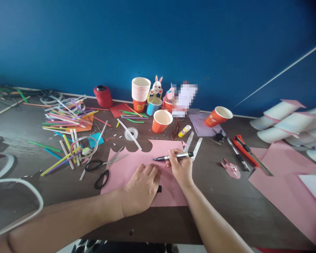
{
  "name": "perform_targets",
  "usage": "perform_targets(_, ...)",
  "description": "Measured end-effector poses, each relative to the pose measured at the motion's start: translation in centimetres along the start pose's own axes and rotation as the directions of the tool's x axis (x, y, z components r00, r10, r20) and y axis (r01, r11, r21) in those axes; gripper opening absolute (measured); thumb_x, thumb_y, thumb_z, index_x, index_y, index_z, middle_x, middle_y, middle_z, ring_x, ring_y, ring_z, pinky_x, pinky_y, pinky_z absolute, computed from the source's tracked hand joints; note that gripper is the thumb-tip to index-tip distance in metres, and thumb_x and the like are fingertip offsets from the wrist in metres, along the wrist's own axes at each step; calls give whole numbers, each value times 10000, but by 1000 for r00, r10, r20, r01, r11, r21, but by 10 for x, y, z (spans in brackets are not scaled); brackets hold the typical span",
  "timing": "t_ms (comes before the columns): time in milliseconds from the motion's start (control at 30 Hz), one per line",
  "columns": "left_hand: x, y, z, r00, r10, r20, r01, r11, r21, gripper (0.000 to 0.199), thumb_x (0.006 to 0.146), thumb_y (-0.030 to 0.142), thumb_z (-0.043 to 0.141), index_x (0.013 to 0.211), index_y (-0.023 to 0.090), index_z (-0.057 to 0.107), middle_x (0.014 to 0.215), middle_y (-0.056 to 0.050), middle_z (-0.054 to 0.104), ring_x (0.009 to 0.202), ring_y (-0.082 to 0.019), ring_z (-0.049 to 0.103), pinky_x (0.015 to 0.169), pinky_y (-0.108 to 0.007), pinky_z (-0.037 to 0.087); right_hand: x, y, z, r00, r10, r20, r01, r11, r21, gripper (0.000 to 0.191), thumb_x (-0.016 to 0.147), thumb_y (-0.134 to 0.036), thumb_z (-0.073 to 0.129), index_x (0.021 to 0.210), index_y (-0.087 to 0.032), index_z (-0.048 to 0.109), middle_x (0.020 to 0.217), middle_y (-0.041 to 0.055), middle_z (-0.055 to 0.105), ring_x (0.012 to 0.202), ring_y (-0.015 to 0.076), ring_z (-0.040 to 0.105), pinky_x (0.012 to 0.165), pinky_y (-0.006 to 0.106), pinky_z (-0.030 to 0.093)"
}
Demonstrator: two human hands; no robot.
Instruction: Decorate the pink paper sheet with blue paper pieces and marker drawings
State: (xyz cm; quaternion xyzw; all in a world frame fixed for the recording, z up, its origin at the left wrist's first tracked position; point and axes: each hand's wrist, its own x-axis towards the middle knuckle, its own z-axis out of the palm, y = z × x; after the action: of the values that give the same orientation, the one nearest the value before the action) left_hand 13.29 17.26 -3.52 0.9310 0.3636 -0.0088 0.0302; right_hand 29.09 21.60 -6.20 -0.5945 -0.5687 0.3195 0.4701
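Note:
My right hand (181, 168) grips a marker (179, 156), its bare tip pointing left just over the pink paper (171, 196). Curled on that same sheet, my left hand (143, 186) has a black marker cap (159, 189) poking out at its thumb side. Scalloped cuts run along the paper's far edge. Black-handled scissors (103, 172) lie partly open across its left side, blades on the paper. A small pink rabbit-face cutout (231, 170) rests to the right of my right hand.
Paper cups (162, 121) stand behind the sheet, near a tape roll (131, 134) and a glue stick (184, 131). Colourful straws (65, 117) are heaped left. A red box cutter (246, 151) and white paper rolls (281, 124) lie right. A blue wall (158, 42) bounds the table.

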Motion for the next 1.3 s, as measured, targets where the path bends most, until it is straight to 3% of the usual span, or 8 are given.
perform_targets(1300, 1, -1, -1, 1000, -8, 6, 8, 1000, -12, 421, 825, 240, 388, 1198, 53, 438, 1164, -174, 466, 1056, -284, 399, 804, -398, 331, 1, -1, -1, 1000, -13, -26, 12, 999, -45, 300, 841, -365, 474, 609, -180, 520, 437, -46, 515, 400, 94, 517, 466, 198, 418)
